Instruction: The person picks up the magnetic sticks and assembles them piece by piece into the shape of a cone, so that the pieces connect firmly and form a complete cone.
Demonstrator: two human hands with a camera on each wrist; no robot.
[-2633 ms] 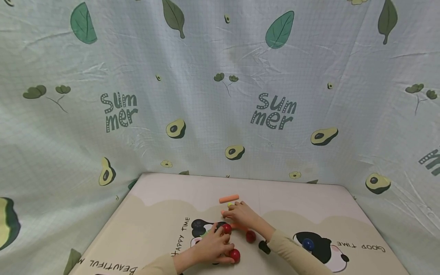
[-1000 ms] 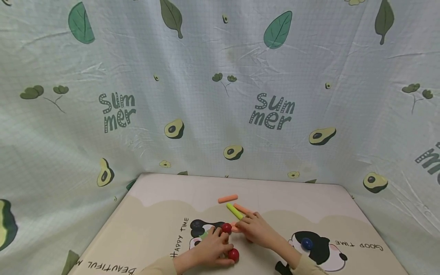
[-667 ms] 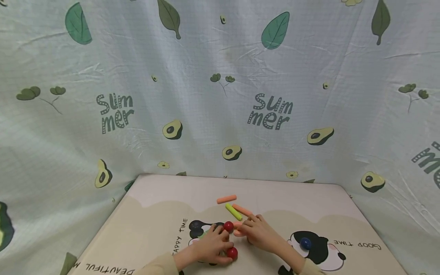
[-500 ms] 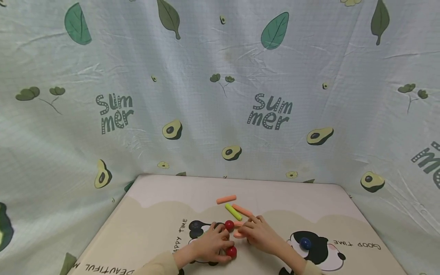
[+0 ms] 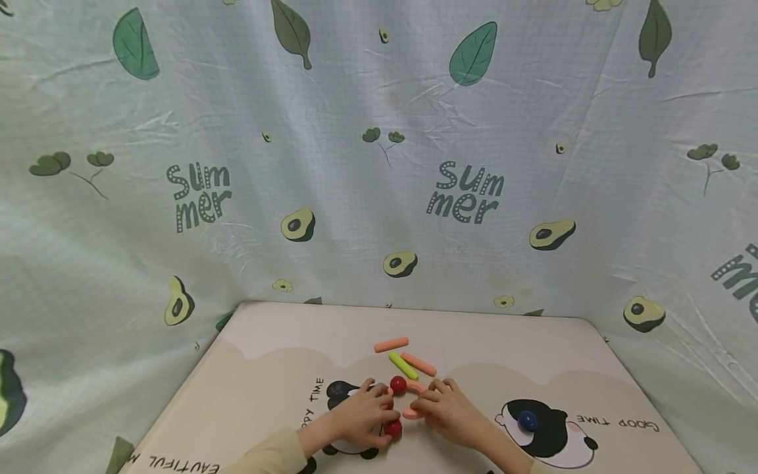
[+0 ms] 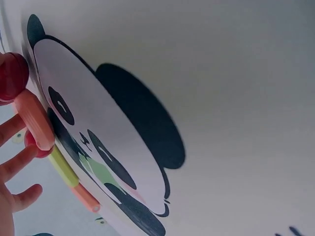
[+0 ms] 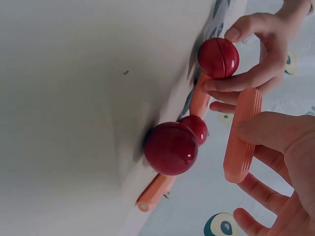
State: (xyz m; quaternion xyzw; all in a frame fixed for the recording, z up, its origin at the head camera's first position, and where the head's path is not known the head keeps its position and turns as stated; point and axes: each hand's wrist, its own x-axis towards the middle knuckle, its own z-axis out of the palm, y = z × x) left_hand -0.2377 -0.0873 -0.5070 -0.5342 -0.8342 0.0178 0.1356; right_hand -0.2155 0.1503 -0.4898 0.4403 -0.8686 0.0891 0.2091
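Observation:
My left hand point(image 5: 362, 415) pinches a red ball point(image 5: 393, 429) between thumb and fingers, low over the table. From that ball an orange stick point(image 7: 199, 96) runs to a second red ball point(image 5: 398, 385), with left fingers beside it. Another orange stick point(image 5: 416, 387) lies at the second ball's right. My right hand point(image 5: 453, 411) pinches a ridged orange stick point(image 7: 241, 132) between thumb and fingers, its near end facing the left hand's ball across a small gap. A third red ball point(image 7: 171, 149) shows large in the right wrist view; in the head view it is hidden.
Farther back lie a yellow-green stick point(image 5: 403, 365), an orange stick point(image 5: 418, 364) and another orange stick point(image 5: 391, 344). A blue ball point(image 5: 528, 421) rests at the right on the printed table mat point(image 5: 278, 355). A patterned curtain point(image 5: 355, 164) hangs behind the table.
My right hand has drawn back from the far sticks toward the near right and now pinches an orange stick. The left hand's ball has shifted slightly left; the second ball moved slightly away.

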